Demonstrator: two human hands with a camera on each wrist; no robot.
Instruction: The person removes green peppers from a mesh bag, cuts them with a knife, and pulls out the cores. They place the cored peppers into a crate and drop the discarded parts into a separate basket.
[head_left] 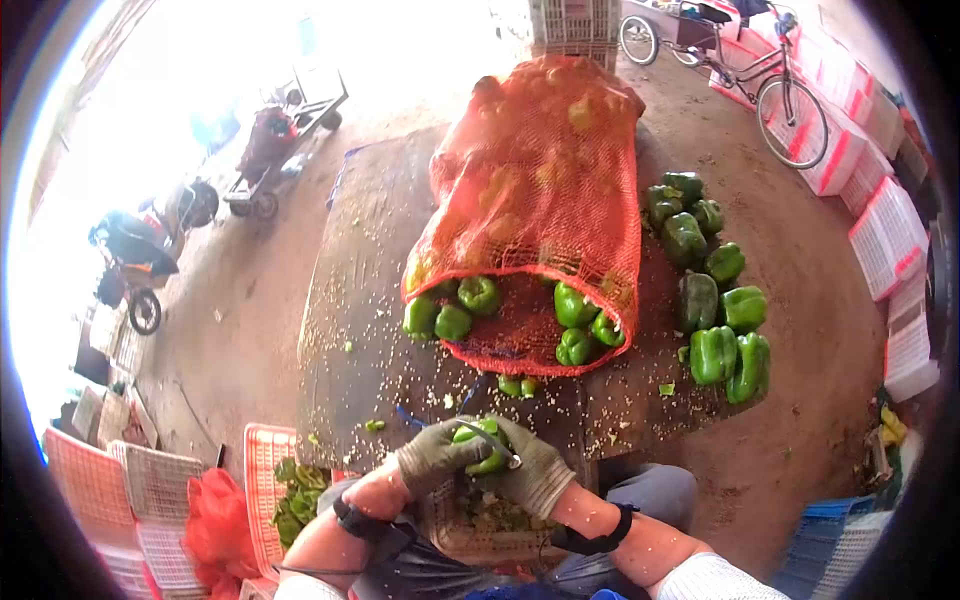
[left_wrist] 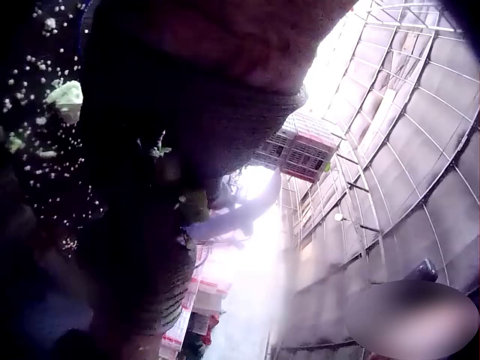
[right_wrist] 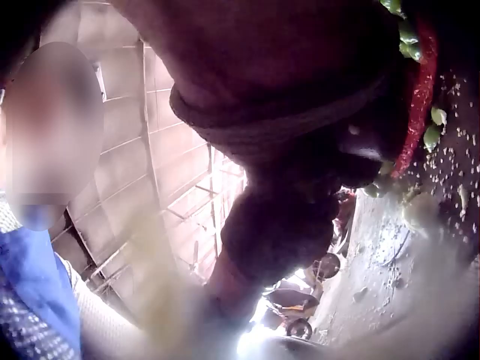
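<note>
In the head view both hands wear grey-green knit gloves and meet over the near edge of the table. My left hand (head_left: 436, 452) grips a green bell pepper (head_left: 484, 462) from its left side. A thin curved knife (head_left: 497, 441) lies across the top of that pepper, held by my right hand (head_left: 537, 468). The right fingers are partly hidden behind pepper and blade. The left wrist view has the pale curved blade (left_wrist: 240, 219) beside the dark gloves. Both gloves are mostly in shadow in the right wrist view.
A red mesh sack (head_left: 540, 190) of peppers lies open-mouthed on the dark table (head_left: 355, 300), which is strewn with seeds. Several whole peppers (head_left: 713, 355) line its right side. Below the hands stands a crate (head_left: 465, 545) with scraps; another crate (head_left: 268, 440) holds green pieces at left.
</note>
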